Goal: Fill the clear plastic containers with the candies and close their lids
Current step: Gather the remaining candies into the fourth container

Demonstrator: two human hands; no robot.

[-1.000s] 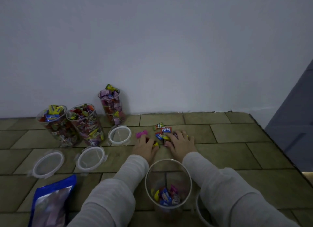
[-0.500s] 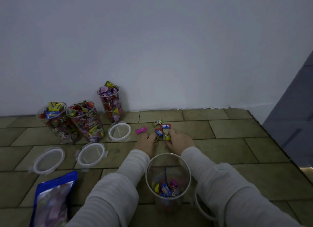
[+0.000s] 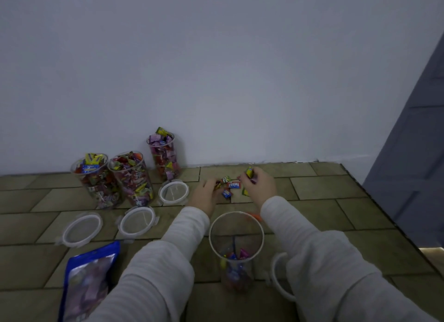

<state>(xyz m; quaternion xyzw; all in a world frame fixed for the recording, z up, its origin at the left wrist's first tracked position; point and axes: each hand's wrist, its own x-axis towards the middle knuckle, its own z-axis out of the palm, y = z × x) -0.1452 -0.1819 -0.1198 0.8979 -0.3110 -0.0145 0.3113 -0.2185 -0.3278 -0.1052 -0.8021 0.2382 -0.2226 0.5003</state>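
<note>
On the tiled floor [image 3: 324, 194], three brimming containers [image 3: 131, 177], one near-empty container [image 3: 236, 247]; hands [image 3: 260, 185] clutching candies [image 3: 249, 172]

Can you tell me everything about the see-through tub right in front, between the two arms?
The clear tub is a tall round container of see-through plastic, standing upright on the tiled floor between the person's sleeves. Its top is open, no lid on it. Only a few wrapped candies lie at the bottom, so it is nearly empty. Neither hand touches it.
</note>
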